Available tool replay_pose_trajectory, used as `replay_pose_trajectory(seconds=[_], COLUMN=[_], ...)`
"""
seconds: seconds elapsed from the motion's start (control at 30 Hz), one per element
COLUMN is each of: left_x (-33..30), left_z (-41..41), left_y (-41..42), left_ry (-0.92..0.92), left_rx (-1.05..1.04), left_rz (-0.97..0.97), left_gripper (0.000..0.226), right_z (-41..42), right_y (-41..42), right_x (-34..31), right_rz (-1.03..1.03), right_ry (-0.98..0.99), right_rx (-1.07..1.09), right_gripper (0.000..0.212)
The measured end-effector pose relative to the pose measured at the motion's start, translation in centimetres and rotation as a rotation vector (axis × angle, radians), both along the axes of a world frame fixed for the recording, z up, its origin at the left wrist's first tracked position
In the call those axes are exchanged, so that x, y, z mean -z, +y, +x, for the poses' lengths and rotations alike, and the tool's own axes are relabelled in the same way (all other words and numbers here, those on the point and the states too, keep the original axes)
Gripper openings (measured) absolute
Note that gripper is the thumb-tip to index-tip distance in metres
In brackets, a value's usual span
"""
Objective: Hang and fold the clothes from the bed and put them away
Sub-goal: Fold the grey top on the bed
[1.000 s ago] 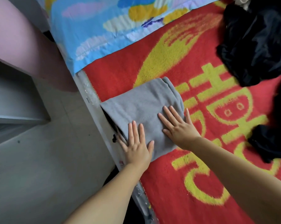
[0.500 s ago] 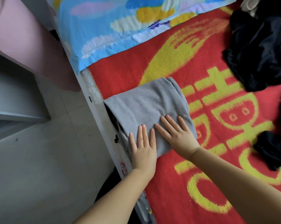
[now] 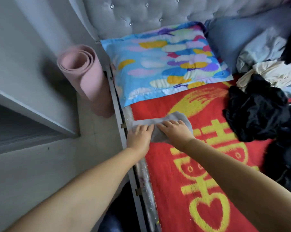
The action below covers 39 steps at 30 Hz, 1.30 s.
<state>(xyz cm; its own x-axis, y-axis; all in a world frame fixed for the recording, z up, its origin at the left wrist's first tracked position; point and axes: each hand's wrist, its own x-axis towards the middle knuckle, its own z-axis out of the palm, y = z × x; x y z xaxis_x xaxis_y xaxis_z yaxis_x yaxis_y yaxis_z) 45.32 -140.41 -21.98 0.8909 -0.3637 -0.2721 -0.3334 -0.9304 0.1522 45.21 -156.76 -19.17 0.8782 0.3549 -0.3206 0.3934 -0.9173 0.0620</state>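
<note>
A folded grey garment [image 3: 176, 117] lies at the left edge of the bed, on the red and yellow blanket [image 3: 178, 185]. My left hand [image 3: 138, 137] grips its near left end right at the bed's edge. Beside it, my right hand [image 3: 174, 132] lies over the middle of the garment with fingers curled into the cloth, which is bunched narrow between the two hands. A heap of unfolded clothes sits at the right: black pieces [image 3: 255, 113], a cream one [image 3: 273, 72] and a pale blue one [image 3: 261, 49].
A colourful pillow [image 3: 166, 64] lies at the head of the bed under a tufted grey headboard [image 3: 141, 14]. A rolled pink mat [image 3: 86, 77] stands on the floor beside the bed. A grey cabinet edge [image 3: 34, 113] juts in at the left.
The view has pulled back and up. Both hands were pressing flat on the spread grey garment; now their fingers curl into it and the cloth is gathered narrower.
</note>
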Motion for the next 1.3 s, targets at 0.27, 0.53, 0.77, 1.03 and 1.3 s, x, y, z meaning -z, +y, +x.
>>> replay_pose_trajectory(seconds=[0.27,0.53,0.77,1.03,1.3], left_x=[-9.2,-12.5,-13.4,-14.5,-11.8], left_z=[-1.0,-6.0,-10.6,-10.8,-1.8], left_y=[12.9,31.7,49.7,61.5,68.3], left_ry=[-0.175,-0.203,-0.158,-0.371,-0.107], left_rx=[-0.121,-0.291,-0.386,-0.514,-0.468], left_rz=[0.087,0.146,0.240,0.270,0.243], left_gripper=[0.064,0.051,0.058,0.045,0.047], right_z=[0.6,-0.6,-2.4,-0.9,6.9], right_y=[12.5,32.1,50.8,64.4,71.0], right_x=[-8.8,-11.1,-10.9,-11.6,-8.5], right_rz=[0.106,0.139,0.157,0.168,0.104], right_ry=[-0.115,-0.099,-0.043,0.035,0.082], right_rx=[-0.169,-0.356,-0.495,-0.542,-0.434], right_gripper=[0.062,0.062,0.065,0.067,0.080])
